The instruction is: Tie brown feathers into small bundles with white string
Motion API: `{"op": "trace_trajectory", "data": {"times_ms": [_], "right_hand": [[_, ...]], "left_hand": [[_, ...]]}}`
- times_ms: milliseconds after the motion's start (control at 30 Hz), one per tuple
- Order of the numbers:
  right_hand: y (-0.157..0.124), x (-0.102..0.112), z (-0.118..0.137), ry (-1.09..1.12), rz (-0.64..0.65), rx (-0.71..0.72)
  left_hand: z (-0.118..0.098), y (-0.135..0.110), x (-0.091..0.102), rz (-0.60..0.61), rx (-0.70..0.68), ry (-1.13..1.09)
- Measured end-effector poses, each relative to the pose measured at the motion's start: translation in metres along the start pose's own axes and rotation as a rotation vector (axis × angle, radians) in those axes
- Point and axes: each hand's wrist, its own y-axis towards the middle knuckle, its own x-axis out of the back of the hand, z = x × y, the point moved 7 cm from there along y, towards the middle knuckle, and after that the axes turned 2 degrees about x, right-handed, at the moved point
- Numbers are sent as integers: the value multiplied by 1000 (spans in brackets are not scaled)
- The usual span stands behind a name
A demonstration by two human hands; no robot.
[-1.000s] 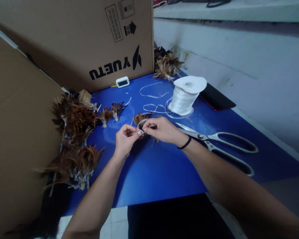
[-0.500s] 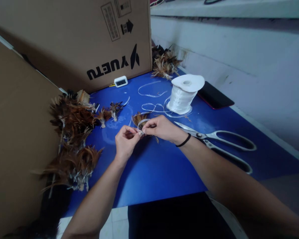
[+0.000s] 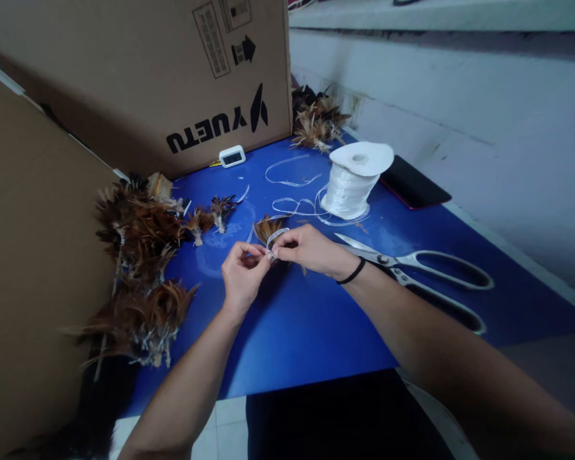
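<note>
Above the blue table, my left hand [image 3: 242, 271] pinches the pale quill end of a small feather bunch [image 3: 267, 229]. The bunch's brown tips point away from me. Against the same spot my right hand [image 3: 311, 250] is closed, thumb and finger pinching a thin white ribbon [image 3: 276, 236] that loops over the bunch. My fingertips nearly meet and hide where ribbon and quills join. Beyond my right hand stands a white ribbon spool [image 3: 352, 185], loose ribbon trailing from its base. Large scissors [image 3: 397, 260] lie with blades apart beside my right wrist.
Several feather bunches [image 3: 144, 223] are heaped along the left side, with more feathers [image 3: 319, 118] at the back. A cardboard box [image 3: 138, 76] stands behind, a small white digital display [image 3: 232, 156] before it. A dark phone-like slab [image 3: 414, 182] lies by the wall.
My right hand has shifted very slightly, and the ribbon loop by its fingers sits a little differently. Both hands keep their pinch; nothing else has visibly moved.
</note>
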Motion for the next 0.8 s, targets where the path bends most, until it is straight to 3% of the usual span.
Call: {"op": "trace_trajectory", "data": {"times_ms": [200, 400, 533, 800], "right_hand": [[1, -2, 4, -127, -65, 83], [5, 1, -2, 12, -88, 93], [5, 0, -3, 94, -34, 69], [1, -1, 0, 10, -10, 32]], "left_hand": [[1, 1, 0, 4, 17, -20], [6, 1, 1, 4, 39, -95], [6, 2, 1, 11, 30, -100], [3, 0, 0, 10, 8, -39]]}}
